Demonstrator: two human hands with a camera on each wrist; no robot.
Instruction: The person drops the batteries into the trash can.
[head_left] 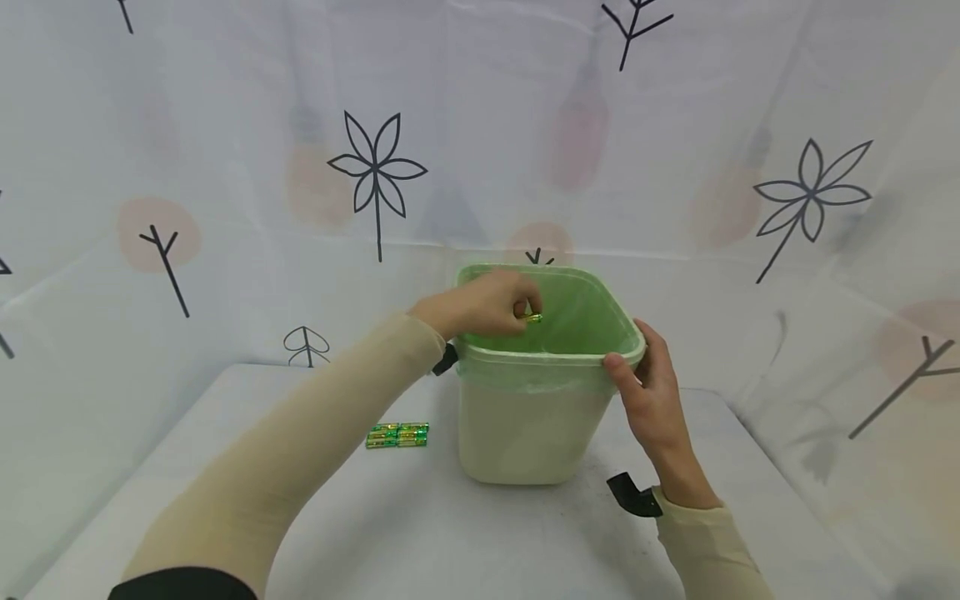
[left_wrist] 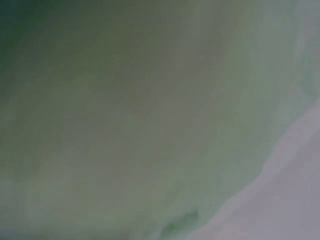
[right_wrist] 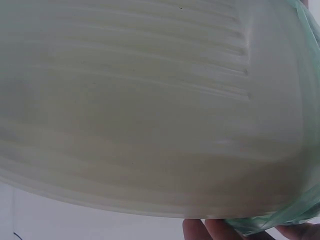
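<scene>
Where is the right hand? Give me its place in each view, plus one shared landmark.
Head: right hand right of center, gripping the rim of the bin.
Left wrist: not in it; a blurred greenish surface fills most.
Right wrist: fingers along the bottom edge, right of center.
Shared landmark: green liner, clear in head and right wrist only.

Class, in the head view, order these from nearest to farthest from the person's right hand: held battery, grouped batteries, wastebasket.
1. Wastebasket: right hand grips its right side.
2. Held battery: in left hand, at the opening.
3. Grouped batteries: left of wastebasket.
</scene>
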